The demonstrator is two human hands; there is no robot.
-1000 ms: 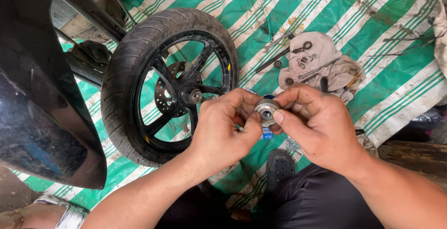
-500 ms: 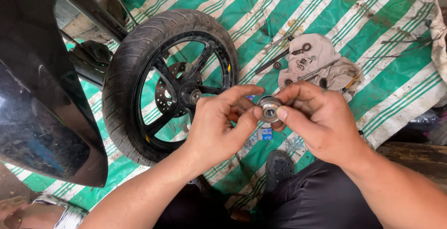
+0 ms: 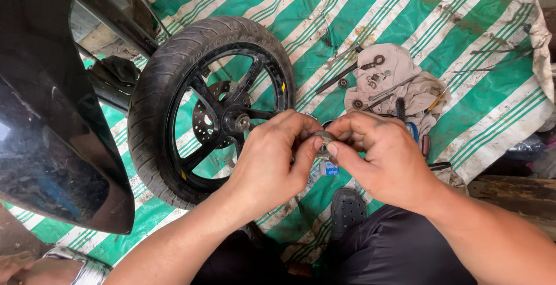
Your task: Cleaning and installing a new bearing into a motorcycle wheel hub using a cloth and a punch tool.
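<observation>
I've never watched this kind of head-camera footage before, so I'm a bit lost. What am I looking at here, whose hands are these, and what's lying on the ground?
The camera sits on a person's head and looks down, so the two bare hands are that person's own. The left hand and the right hand meet in the middle and together pinch a small round metal part; the fingers hide most of it. Below lies a green and white striped tarp. On it lies a black wheel with its tyre, and a dirty cloth bearing small tools and metal pieces. A dark glossy vehicle body panel fills the left side. The person's dark trousers show at the bottom.
</observation>
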